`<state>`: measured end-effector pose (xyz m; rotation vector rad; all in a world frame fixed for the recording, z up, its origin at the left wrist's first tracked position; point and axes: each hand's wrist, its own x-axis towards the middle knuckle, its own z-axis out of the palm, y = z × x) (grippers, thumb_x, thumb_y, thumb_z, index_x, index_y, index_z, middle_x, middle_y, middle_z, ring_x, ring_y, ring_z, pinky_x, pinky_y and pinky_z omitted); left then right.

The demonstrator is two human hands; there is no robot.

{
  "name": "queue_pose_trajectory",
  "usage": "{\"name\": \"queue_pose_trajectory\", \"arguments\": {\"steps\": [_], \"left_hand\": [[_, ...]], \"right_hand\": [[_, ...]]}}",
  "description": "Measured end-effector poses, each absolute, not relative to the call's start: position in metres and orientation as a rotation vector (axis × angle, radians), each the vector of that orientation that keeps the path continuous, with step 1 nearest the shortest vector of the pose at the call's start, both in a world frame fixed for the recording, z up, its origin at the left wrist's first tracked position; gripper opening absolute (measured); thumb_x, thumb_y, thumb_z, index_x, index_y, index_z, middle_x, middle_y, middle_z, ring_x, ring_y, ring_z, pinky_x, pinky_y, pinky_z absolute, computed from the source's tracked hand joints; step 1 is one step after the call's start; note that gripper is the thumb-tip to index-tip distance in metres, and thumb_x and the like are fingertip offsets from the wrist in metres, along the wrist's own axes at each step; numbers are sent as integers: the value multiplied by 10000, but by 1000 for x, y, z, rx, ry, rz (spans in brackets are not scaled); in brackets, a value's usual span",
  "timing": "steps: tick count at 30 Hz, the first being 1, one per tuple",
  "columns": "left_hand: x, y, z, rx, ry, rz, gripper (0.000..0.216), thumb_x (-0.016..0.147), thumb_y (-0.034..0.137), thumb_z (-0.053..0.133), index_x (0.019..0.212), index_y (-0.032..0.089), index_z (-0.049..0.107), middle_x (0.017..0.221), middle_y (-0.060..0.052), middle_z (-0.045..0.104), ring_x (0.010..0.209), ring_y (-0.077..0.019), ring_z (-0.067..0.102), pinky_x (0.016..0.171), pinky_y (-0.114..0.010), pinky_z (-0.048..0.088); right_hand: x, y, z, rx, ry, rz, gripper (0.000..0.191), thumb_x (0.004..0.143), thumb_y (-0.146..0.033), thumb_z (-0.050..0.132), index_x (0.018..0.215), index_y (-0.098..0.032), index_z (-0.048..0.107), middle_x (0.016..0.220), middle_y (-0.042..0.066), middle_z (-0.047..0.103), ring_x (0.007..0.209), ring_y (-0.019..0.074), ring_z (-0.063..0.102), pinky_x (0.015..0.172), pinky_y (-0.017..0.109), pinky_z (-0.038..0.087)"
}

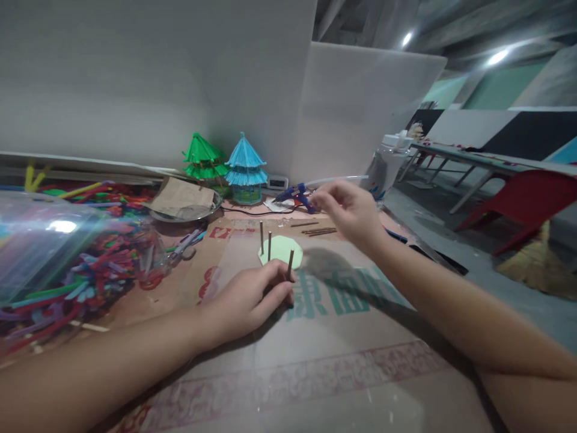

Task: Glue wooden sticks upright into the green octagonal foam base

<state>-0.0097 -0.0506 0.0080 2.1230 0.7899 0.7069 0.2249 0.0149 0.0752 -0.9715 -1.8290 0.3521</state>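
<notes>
A pale green paper base lies on the cardboard sheet with three thin brown sticks standing on it. My left hand rests on the cardboard at the base's near edge, fingers pinched on the nearest stick. My right hand hovers above and to the right of the base, close to the blue glue gun; its fingers are loosely curled and nothing shows in them. Loose brown sticks lie just under that hand.
Green and blue model pavilions stand at the back by the white wall. A metal dish, scissors and a heap of coloured strips fill the left. A red chair and tables stand to the right.
</notes>
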Motion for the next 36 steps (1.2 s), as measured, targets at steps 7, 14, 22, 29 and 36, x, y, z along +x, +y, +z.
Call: {"name": "queue_pose_trajectory", "arguments": {"steps": [7, 14, 22, 29, 36], "left_hand": [[-8, -47, 9, 2194, 856, 715, 305, 1053, 343, 371, 1035, 198, 640, 1011, -56, 716, 945, -204, 669, 833, -307, 491], [-7, -43, 9, 2186, 899, 701, 340, 1037, 396, 381, 968, 182, 637, 947, -62, 681, 895, -208, 629, 803, -316, 470], [-8, -42, 6, 2238, 859, 655, 352, 1035, 402, 399, 934, 176, 650, 916, -60, 677, 857, -205, 608, 772, -315, 445], [-8, -43, 8, 2178, 876, 678, 345, 1025, 406, 407, 912, 183, 646, 896, -54, 683, 839, -204, 617, 751, -313, 446], [-6, -41, 7, 1897, 874, 808, 260, 1048, 372, 390, 986, 195, 571, 892, -44, 724, 826, -183, 651, 782, -311, 472]], "right_hand": [[269, 94, 42, -1625, -1852, 390, 549, 896, -302, 697, 1387, -114, 543, 1420, 200, 613, 1267, 284, 610, 1044, 379, 474], [252, 142, 26, -1659, -1933, 479, 592, 831, -294, 781, 1342, -75, 578, 1248, 220, 706, 1100, 303, 682, 974, 386, 495], [228, 170, 15, -1596, -1903, 625, 356, 836, -291, 740, 1155, -171, 640, 771, 27, 720, 664, 162, 612, 622, 250, 474], [226, 164, 32, -1476, -1826, 709, 237, 841, -267, 677, 1025, -120, 698, 846, 90, 742, 733, 181, 634, 699, 278, 495], [249, 115, 78, -1015, -1691, 730, 322, 789, -266, 644, 1085, -148, 685, 1151, 117, 747, 671, 123, 609, 685, 273, 513]]}}
